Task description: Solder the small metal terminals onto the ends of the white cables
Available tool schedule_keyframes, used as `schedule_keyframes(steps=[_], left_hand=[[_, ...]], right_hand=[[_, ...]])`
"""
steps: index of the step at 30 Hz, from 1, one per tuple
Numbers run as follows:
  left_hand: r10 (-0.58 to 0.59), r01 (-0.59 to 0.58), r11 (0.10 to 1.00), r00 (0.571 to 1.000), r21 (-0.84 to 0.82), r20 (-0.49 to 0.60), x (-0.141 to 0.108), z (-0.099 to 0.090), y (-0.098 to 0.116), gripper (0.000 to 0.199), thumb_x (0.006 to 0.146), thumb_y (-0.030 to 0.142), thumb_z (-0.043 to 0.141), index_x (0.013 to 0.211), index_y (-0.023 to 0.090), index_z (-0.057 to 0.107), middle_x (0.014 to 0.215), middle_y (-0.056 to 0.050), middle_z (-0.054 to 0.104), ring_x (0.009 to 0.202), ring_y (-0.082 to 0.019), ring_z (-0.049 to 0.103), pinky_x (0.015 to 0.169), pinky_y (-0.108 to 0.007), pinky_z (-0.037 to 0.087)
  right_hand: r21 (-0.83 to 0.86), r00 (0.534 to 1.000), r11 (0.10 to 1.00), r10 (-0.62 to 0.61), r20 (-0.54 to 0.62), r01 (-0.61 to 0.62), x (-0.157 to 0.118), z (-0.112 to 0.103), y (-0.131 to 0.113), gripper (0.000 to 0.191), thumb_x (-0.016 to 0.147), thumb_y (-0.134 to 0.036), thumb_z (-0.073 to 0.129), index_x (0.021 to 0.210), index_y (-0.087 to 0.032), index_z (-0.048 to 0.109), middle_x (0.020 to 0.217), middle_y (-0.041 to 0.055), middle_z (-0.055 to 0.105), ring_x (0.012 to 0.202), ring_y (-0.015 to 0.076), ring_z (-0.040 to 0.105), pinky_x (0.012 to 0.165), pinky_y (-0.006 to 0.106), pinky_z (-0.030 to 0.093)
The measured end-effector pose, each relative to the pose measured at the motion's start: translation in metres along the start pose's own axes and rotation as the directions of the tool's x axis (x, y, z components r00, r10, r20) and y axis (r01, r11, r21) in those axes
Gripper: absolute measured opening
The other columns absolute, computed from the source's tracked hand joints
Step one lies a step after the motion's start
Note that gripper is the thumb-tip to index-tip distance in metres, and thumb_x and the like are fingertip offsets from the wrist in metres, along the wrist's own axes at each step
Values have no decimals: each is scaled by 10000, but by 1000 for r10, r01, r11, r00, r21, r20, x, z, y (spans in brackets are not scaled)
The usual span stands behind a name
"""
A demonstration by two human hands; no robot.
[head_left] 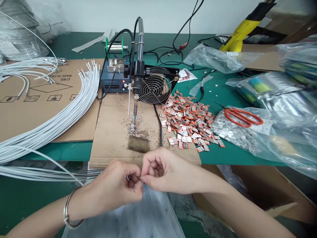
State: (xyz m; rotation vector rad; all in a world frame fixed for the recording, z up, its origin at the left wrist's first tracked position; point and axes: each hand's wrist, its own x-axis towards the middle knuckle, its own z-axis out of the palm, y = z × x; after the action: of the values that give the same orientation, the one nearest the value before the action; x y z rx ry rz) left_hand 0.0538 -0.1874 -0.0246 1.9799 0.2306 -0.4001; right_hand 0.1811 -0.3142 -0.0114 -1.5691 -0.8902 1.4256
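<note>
My left hand and my right hand meet fingertip to fingertip in front of the cardboard's near edge, both closed in a pinch. One white cable runs in from the left and passes behind my left wrist. A small pale bit of it shows inside the curled left fingers. What my right thumb and forefinger pinch is too small and covered to make out. Beyond my hands, a soldering iron points tip down in its stand over solder crumbs. A brown sponge roll lies just nearer.
A bundle of white cables lies left. Orange-and-metal USB connectors are heaped right of the cardboard sheet. Red-handled scissors rest on a bag of small metal parts. A fan and soldering station stand behind.
</note>
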Motion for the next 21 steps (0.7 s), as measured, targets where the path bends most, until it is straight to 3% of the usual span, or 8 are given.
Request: schedule_keyframes(steps=[4,7,9,12,21], left_hand=[[-20,33,984,997,-177,79,-4,-6,1,215,833,272,462,800,133,623,656,10,566,557,-69,442,500,-172,328],[6,5,971,999,-238,43,-7,-4,-2,283,768,407,606,954,194,612,760,16,580,679,-93,498,600,-187,380],[6,-13,979,999,-205,-38,-7,0,-5,300,714,422,666,909,199,616,749,24,579,708,-95,509,633,-191,379],[8,-35,982,989,-186,-144,-6,6,-7,241,772,411,612,773,172,630,687,21,592,657,-85,503,596,-185,364],[13,-43,976,990,-211,-142,-3,5,-10,243,815,402,561,783,177,648,687,24,618,628,-77,502,556,-178,340]], right_hand=[[73,1000,997,-3,-19,4,0,-4,0,84,646,-142,601,651,-112,523,511,-30,494,443,47,408,401,142,293],[101,999,995,-4,-44,8,-1,-7,-1,116,646,-140,630,660,-112,519,493,-26,502,426,49,404,387,141,277],[97,998,995,-5,-59,10,-3,-8,-1,117,656,-145,632,665,-108,521,489,-23,501,425,47,397,388,141,275],[42,996,998,-39,-84,42,-5,-8,-2,115,692,-173,612,671,-105,522,502,-18,492,441,45,392,399,144,275],[-64,995,996,-68,-71,64,-5,-8,-3,119,749,-224,567,715,-118,525,559,-11,490,494,59,414,440,164,305]])
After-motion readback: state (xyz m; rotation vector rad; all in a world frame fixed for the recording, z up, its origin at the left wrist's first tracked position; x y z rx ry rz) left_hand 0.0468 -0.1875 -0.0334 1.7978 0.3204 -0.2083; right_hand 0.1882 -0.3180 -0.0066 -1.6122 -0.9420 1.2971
